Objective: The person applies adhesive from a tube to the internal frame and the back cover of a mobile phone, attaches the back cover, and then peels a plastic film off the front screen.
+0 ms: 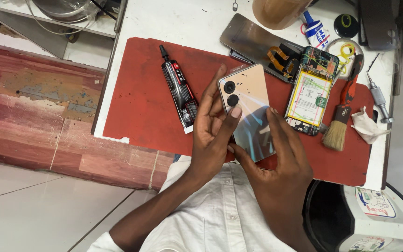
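Thing in hand: the phone back cover [250, 109], pale and iridescent with two round black camera rings at its upper left corner; it sits over the red mat [141, 107], between my two hands.
Long axis: runs from the camera corner, far from me, down toward my chest, leaning slightly to the right.
Left hand [213, 140]: lies along the cover's left long edge; its grip is pinching the cover, thumb tip pressed on the face just below the lower camera ring, the other fingers behind the left edge.
Right hand [281, 163]: lies at the cover's lower right; fingers spread and resting on the face and right edge, thumb under the near end. I cannot tell how firmly this grip closes.
Nearer hand: both touch the cover; the left is closer to the camera end, the right to the near end.
Right neighbour: the opened phone body [311, 91], battery showing, just beside the cover's right edge and roughly parallel to it.
Further right: a brush [341, 119] with a red handle, near the phone body.
Left neighbour: a black glue tube [179, 88], apart from my left hand.
Far side: a detached display panel [257, 42] on the counter [164, 18].
Open room: bare mat to the left of the tube; the right side is crowded.
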